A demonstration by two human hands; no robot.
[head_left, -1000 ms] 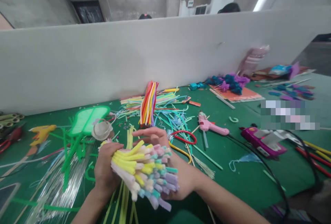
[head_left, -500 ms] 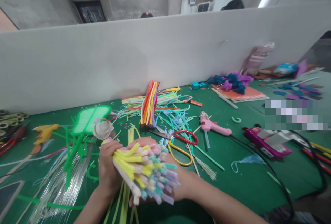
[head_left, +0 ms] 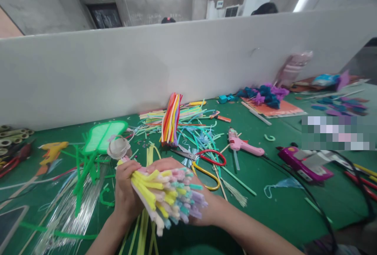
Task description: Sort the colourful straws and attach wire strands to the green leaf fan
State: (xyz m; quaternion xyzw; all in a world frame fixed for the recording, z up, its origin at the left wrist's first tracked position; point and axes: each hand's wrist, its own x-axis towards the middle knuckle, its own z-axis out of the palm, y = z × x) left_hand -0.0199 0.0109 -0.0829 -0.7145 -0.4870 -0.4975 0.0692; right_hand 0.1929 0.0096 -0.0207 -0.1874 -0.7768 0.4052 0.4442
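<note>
A thick bundle of pastel pipe cleaners (head_left: 167,196), yellow, pink, mint and lilac, points its loose ends at me. My left hand (head_left: 127,186) is closed round the bundle's left side. Behind and to the right, my right hand (head_left: 203,208) wraps it too, its fingers mostly hidden by the stems. A clear round roll of tape (head_left: 118,147) is just beyond my left hand. Under the bundle lie long yellow-green strips (head_left: 141,235). Scissors with red and yellow handles (head_left: 203,160) lie open past my right hand.
A pink glue gun (head_left: 244,145) with a black cord rests to the right, near a magenta device (head_left: 306,164). Red, yellow and purple stems (head_left: 171,119) stand out against loose stems by the partition (head_left: 118,74). At left are a yellow glue gun (head_left: 53,153) and a green mesh shape (head_left: 103,136).
The bundle and both hands have shifted very slightly right and down in the view, with the same hold. Nothing else on the table has visibly moved.
</note>
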